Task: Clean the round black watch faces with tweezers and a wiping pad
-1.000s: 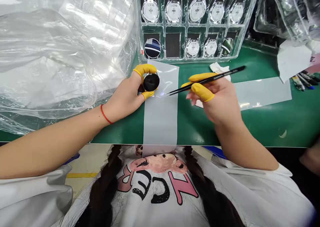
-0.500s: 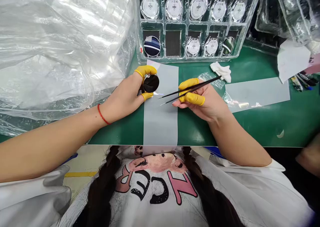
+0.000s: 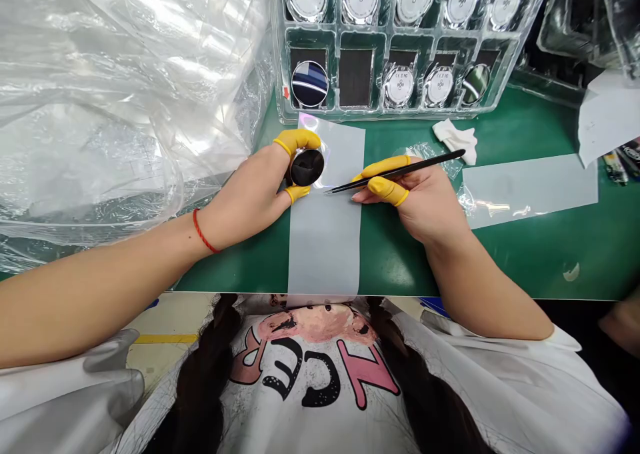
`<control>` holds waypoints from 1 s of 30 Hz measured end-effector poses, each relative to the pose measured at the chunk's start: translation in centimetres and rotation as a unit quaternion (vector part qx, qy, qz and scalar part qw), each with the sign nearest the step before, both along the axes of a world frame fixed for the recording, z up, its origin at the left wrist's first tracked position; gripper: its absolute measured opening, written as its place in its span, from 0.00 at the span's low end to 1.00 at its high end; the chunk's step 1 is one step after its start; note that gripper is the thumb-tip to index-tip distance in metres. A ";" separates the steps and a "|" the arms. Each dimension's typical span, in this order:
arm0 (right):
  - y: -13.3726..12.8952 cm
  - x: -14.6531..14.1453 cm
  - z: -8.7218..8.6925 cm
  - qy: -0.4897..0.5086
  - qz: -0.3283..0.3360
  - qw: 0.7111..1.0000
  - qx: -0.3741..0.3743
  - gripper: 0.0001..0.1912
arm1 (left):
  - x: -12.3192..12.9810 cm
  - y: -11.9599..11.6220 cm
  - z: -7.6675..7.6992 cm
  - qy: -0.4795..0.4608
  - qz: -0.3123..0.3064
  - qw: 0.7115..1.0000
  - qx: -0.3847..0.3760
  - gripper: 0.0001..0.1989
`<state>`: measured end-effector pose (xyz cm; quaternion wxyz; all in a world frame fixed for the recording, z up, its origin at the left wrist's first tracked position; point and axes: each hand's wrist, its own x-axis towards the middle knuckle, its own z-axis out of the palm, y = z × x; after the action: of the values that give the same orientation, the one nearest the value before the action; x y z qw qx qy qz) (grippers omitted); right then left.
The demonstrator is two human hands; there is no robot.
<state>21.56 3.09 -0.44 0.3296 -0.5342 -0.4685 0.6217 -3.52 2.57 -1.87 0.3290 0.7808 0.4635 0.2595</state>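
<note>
Yellow finger cots cover fingertips on both hands. My left hand grips a round watch by its edges, its dark glossy face turned up, over a translucent film strip. In my right hand are black tweezers, pinched between thumb and fingers. Their tips point left and lie close together, just below and right of the watch, over the strip. Whether anything is between the tips is too small to tell.
A clear compartment tray with several watches stands at the back. Plastic bags cover the left. A second film sheet, a white cloth and white paper lie right. Part of another person shows at the right edge.
The tweezers' prongs have closed together and their tips have come slightly nearer the watch. The camera view has shifted a little, and my left hand still holds the watch.
</note>
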 end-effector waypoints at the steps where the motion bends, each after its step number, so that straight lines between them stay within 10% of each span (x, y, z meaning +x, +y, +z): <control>1: 0.0 -0.1 0.0 -0.004 0.004 1.000 0.000 0.20 | 0.0 0.0 0.0 -0.001 0.001 1.000 -0.001 0.24; 30: -0.4 -1.0 1.1 -0.050 0.027 0.996 0.074 0.18 | -0.6 0.1 -1.1 -0.030 0.005 0.999 -0.012 0.28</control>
<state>20.54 2.73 0.70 0.3274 -0.5255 -0.5437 0.5665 -4.14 2.67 -2.94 0.3504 0.7663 0.4604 0.2794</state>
